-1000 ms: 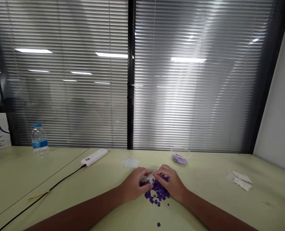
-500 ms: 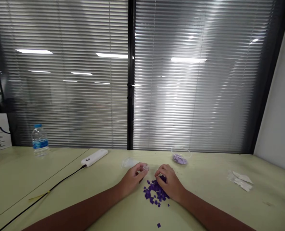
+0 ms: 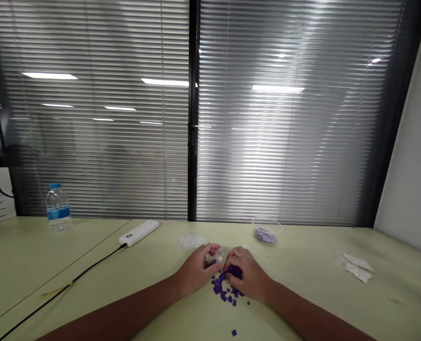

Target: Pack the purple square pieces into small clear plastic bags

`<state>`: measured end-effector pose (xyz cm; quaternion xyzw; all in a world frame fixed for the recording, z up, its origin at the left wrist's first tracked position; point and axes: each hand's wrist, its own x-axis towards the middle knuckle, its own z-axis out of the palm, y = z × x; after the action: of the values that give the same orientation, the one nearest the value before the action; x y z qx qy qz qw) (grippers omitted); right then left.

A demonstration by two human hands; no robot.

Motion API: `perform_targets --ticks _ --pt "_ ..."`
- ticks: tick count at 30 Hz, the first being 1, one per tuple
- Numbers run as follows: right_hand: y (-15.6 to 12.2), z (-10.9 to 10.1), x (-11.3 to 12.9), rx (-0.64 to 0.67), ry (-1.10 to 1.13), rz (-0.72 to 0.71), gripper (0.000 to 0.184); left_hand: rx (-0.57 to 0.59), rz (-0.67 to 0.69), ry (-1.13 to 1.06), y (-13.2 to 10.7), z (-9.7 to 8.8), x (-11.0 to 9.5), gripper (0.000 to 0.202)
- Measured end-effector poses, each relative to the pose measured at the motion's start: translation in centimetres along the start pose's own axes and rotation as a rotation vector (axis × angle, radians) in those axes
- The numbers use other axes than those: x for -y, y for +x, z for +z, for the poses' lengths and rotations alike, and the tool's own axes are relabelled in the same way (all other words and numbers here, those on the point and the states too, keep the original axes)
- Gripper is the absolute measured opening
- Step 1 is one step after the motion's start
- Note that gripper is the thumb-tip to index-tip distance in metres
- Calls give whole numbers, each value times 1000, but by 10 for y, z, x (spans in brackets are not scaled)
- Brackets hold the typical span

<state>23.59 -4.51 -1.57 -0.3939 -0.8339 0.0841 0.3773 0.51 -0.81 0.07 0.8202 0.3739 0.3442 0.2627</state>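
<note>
The left hand [image 3: 196,271] is moving closer to the right, pinching a clear plastic bag [image 3: 212,260], while the curled right hand [image 3: 250,274] is gathering purple squares [image 3: 218,287] on the pale green table [image 3: 302,298], below window blinds [image 3: 284,118].

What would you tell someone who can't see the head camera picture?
The left hand holds a small clear plastic bag, and the right hand presses on scattered purple squares on a pale green table. A clear tub sits beyond them.

Purple squares [image 3: 221,289] scattered on a pale green surface [image 3: 302,289]
The left hand [image 3: 196,271] pinches a clear plastic bag [image 3: 211,260]; the right hand [image 3: 250,275] covers more squares just beside it.
</note>
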Motion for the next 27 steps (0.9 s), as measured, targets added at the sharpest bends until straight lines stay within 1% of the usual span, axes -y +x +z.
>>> perform_targets --ticks 5,9,13,16,21,25,27 --pt "1 0 -1 -8 9 -6 16 -9 36 58 -1 1 1 49" --pt "2 -3 -1 -89 49 9 12 -6 43 80 -3 1 1 50" --pt "3 -8 -3 -176 174 66 18 22 49 68 -4 0 2 51" --pt "2 -9 -4 -209 242 100 22 43 79 91 -5 -1 2 51" --pt "1 -9 -2 -160 266 81 24 94 140 129 -6 -1 -4 54" --pt "0 -9 -3 -149 229 87 27 83 140 117 -7 -1 -3 54" --pt "0 -8 -3 -126 198 54 25 75 134 113 -7 -1 0 54"
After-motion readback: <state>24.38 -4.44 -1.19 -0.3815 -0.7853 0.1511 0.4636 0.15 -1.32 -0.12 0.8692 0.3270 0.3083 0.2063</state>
